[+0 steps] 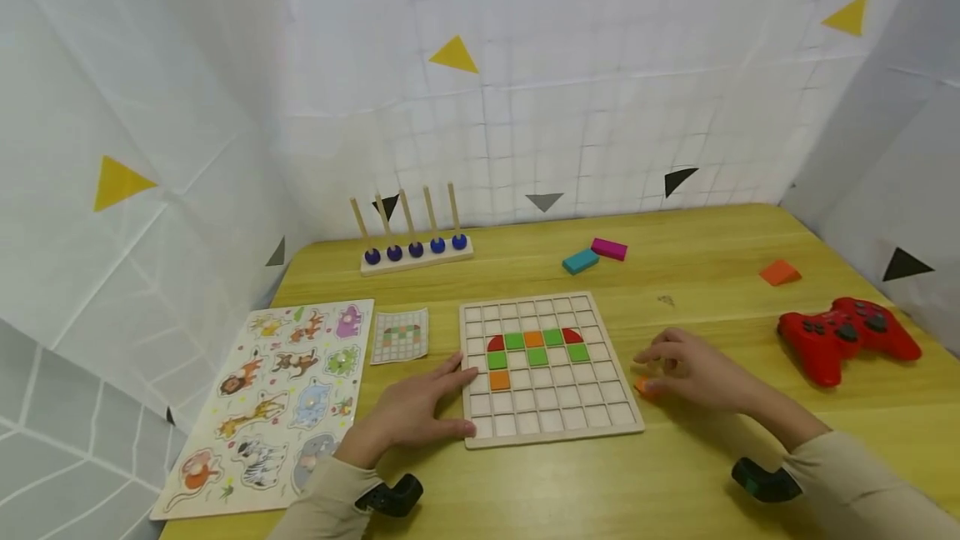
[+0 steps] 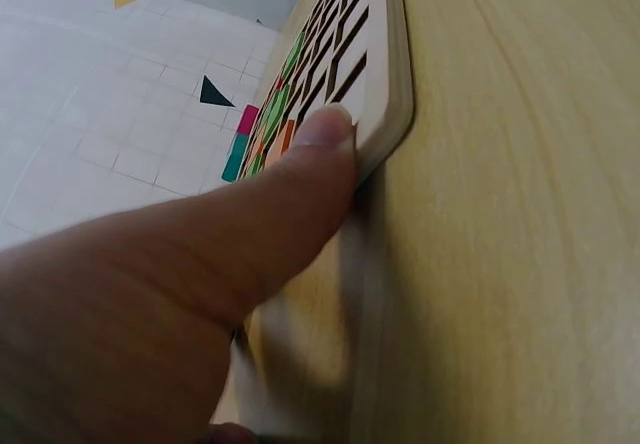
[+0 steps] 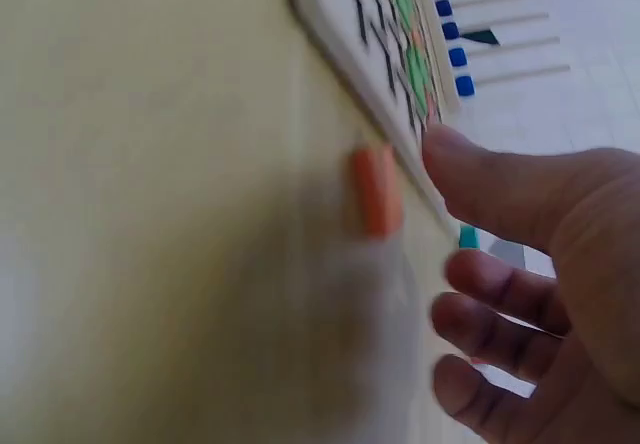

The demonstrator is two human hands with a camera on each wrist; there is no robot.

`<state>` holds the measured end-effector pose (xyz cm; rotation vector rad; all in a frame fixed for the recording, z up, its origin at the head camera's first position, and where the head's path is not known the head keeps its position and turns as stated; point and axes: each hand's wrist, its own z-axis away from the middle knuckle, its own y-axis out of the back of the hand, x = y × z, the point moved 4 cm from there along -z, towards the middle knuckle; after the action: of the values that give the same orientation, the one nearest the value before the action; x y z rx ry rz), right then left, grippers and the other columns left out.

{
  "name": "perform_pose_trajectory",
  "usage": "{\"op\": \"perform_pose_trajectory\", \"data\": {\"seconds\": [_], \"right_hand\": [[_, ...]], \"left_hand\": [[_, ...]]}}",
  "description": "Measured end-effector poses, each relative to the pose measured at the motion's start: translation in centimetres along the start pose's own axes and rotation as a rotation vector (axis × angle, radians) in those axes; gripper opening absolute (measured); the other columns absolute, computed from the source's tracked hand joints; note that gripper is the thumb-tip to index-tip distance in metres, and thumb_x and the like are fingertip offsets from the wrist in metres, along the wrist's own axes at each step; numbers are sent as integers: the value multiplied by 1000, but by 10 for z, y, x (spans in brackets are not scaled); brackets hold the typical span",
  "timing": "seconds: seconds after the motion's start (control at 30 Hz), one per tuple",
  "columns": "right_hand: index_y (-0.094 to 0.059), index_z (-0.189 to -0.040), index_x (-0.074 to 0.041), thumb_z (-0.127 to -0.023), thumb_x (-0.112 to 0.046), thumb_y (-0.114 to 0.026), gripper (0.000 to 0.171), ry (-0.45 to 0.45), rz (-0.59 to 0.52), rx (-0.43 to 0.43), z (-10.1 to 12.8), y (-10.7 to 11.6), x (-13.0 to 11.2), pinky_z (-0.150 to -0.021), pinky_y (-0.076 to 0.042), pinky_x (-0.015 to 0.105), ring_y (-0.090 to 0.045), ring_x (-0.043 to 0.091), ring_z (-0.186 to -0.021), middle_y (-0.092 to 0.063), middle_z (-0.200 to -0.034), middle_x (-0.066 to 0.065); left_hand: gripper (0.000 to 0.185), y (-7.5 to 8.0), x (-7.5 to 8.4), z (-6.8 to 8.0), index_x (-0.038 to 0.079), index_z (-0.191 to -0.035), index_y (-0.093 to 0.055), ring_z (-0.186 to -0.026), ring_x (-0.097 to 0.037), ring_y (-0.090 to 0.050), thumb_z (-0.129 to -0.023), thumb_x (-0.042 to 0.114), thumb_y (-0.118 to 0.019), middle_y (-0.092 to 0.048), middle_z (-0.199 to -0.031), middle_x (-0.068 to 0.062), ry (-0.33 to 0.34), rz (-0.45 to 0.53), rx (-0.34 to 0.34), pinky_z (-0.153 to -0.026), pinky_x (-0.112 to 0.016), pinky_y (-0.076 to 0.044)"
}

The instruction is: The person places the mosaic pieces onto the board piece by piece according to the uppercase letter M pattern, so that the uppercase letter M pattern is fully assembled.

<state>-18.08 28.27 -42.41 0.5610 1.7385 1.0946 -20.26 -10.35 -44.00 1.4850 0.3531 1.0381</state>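
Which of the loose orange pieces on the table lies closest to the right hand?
The small orange tile just off the grid board's right edge, under the right hand's fingers. The other loose one, an orange wedge, sits far back beyond the red controller.

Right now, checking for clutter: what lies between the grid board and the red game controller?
The right hand over a small orange tile; otherwise bare tabletop, per the head view.

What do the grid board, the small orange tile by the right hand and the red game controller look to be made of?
Grid board: pale, unpainted wood, probably plywood; matte, with grain showing at its rounded edge. Orange tile: likely painted wood, flat opaque colour, though blurred. Red game controller: moulded plastic, smooth with a slight sheen.
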Motion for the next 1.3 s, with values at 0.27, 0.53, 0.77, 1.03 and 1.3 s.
{"op": "perform_pose_trajectory", "data": {"seconds": [0.27, 0.53, 0.77, 1.03, 1.3], "right_hand": [[-71, -114, -18, -86, -28, -76, 29, 109, -29, -9, 22, -9, 6, -63, -35, 16, -40, 2, -80, -52, -103, -2], [-68, -101, -24, -86, -26, -75, 16, 118, 7, 48, 28, -9, 2, -68, -43, 21, -47, 0, -85, -55, -101, -6], [-64, -98, -23, -90, -34, -71, 15, 48, 4, 10, 14, -8, -11, -72, -47, 23, -49, 2, -85, -56, -100, -9], [-70, -99, -14, -88, -25, -74, 16, 98, 65, 77, -18, -19, -32, -68, -48, 22, -51, 5, -80, -61, -98, -2], [-74, -101, -14, -85, -23, -76, 18, 82, 84, 52, -34, -30, -42, -68, -48, 22, -49, 5, -80, -61, -97, -1]], "left_hand": [[77, -1, -3, 1, 28, -151, -40, -136, -37, -49, -86, 61, -64, -28, -163, -3, 4, -7, 5, -97, -54, -49], [76, -5, -2, 0, 28, -152, -40, -137, -37, -48, -87, 61, -64, -27, -164, -3, -7, 3, 4, -100, -54, -47], [77, -3, -2, 0, 27, -151, -40, -135, -37, -50, -87, 61, -64, -29, -163, -5, -7, -5, 4, -97, -54, -49], [77, -2, 1, 0, 28, -152, -39, -136, -38, -49, -87, 62, -63, -27, -163, -4, -4, -5, -3, -99, -55, -48], [78, -2, 0, 0, 28, -152, -39, -135, -37, -50, -87, 62, -63, -26, -164, -3, -1, -11, -2, -97, -54, -49]]}}
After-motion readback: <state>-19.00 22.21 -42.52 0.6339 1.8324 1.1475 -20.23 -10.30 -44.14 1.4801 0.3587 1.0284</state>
